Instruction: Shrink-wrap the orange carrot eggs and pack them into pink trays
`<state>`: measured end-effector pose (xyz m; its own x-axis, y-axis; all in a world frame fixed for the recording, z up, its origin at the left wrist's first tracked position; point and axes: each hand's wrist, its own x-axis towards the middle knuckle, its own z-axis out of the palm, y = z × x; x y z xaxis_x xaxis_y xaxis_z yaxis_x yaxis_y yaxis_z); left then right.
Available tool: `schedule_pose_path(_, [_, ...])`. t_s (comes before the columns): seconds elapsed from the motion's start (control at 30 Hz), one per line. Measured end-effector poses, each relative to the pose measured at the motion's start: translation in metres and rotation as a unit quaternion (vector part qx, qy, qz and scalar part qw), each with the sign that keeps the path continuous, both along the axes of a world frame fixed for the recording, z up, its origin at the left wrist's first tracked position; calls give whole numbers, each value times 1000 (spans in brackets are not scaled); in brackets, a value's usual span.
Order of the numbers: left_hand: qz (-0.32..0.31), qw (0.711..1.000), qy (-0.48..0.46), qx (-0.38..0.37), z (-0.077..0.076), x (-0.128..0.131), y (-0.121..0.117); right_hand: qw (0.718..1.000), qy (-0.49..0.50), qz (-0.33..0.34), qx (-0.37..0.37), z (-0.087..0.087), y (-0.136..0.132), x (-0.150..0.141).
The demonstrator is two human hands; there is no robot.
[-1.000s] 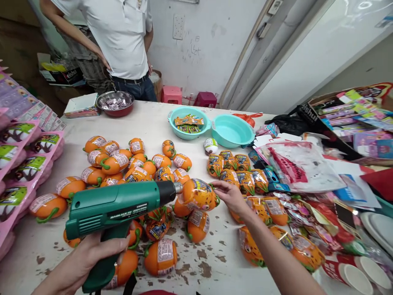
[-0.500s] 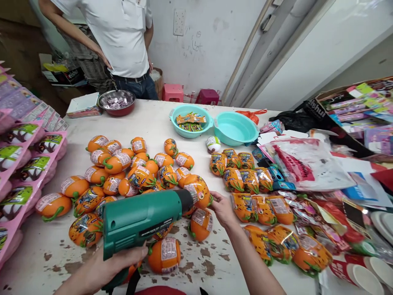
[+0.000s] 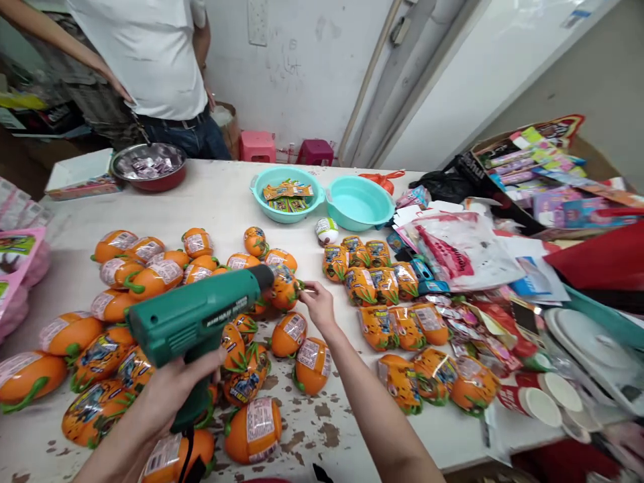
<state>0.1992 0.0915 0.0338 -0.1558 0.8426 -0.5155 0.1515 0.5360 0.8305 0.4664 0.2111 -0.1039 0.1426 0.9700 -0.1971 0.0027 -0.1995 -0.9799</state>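
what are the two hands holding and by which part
The left hand holds the green heat gun by its handle. The right hand pinches an orange wrapped toy at its green-stemmed end.

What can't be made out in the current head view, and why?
All in the head view:
Green heat gun: handle partly covered by the left hand.
Orange pack at the right hand: print blurred and too small.
Black cord: rest cut off by the bottom edge.
Standing person: head beyond the top edge.
Pink tray: cut off by the left edge.
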Motion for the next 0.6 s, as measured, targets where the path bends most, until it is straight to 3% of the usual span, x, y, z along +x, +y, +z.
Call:
schedule_pose_path(0.1, [-11, 1000, -18, 2, -5, 3, 19, 998, -55, 9, 37, -3, 12, 3])
schedule_pose_path(0.17, [-13, 1000, -18, -4, -7, 1, 18, 977, -198, -33, 69, -4, 17, 25])
schedule_pose_path(0.27, [10, 999, -10, -28, -9, 0, 3, 880, -467, -84, 30, -6, 32, 70])
schedule_pose_path(0.37, [16, 999, -6, -47, -8, 4, -10, 803, -592, -14, -68, -12, 56, 98])
schedule_pose_path(0.5, [-3, 999, 15, -51, -10, 7, -13, 784, -611, 15, -103, -12, 75, 109])
schedule_pose_path(0.6, [-23, 998, 36, -43, -13, 9, -14, 795, -603, 1, -63, -1, 62, 118])
